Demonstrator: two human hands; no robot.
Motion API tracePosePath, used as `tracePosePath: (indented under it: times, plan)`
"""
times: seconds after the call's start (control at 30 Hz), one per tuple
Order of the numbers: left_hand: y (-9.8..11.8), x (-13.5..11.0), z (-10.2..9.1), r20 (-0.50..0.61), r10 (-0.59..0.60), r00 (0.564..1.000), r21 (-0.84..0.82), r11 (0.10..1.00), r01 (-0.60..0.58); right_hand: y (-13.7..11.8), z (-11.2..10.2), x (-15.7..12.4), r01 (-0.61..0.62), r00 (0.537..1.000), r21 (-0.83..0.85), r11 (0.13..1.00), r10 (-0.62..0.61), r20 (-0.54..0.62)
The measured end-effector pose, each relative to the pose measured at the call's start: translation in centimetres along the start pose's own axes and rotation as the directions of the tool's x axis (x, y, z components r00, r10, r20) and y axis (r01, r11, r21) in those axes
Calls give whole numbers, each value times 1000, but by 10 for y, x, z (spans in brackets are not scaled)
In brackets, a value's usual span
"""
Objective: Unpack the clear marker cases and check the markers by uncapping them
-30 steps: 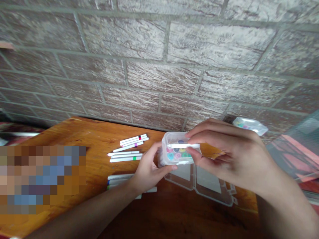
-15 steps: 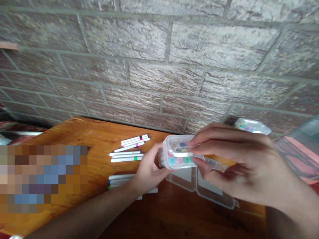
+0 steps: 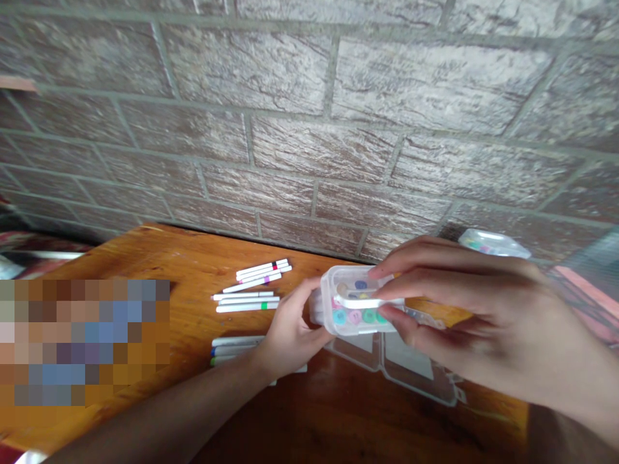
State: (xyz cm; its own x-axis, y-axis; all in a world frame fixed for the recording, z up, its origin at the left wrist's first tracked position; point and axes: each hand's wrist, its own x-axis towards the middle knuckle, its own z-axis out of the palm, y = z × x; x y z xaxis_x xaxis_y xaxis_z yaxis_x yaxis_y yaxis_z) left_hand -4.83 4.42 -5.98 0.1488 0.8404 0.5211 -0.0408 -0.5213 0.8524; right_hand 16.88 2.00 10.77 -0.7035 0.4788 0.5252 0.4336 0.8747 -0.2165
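Observation:
My left hand (image 3: 293, 328) is closed around the left side of a translucent plastic box (image 3: 329, 303), held tilted above the table. Through its open end show round coloured marker ends (image 3: 355, 316), teal, pink and green in the lower row, with a blue and a yellow one higher up. Between thumb and fingertips, my right hand (image 3: 464, 316) pinches a slim white marker (image 3: 358, 302) lying across the box's opening. My right fingers cover the box's right side and one end of that marker.
White markers (image 3: 261, 270) with coloured bands lie on the wooden table (image 3: 184, 258), and more markers (image 3: 236, 343) lie behind my left forearm. Beneath the box rests an opened clear case (image 3: 416, 370). Another clear container (image 3: 496, 243) stands by the brick wall (image 3: 290, 148). A blurred patch covers the left side.
The box and the marker in my right hand have shifted slightly right and down in view. Both hands keep their holds.

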Motion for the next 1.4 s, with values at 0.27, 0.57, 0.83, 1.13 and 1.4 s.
tracePosePath:
  times: [0.27,0.57,0.83,1.13,1.4]
  plan:
    - [-5,-1,1,16,-29,999,11,1000,29,5,-1,2,-53,998,-28,998,53,-20]
    - [-6,-4,0,30,-14,999,22,1000,13,8,-2,2,-74,997,-37,997,73,-30]
    - [-2,-1,-1,18,8,1000,99,995,-10,10,-5,6,-117,993,46,992,117,-6]
    - [0,-2,-2,16,-22,1000,100,995,20,18,-3,5,-156,988,166,974,156,11]
    - [0,-1,-2,-4,-12,1000,128,992,12,19,-5,3,-157,988,151,976,156,20]
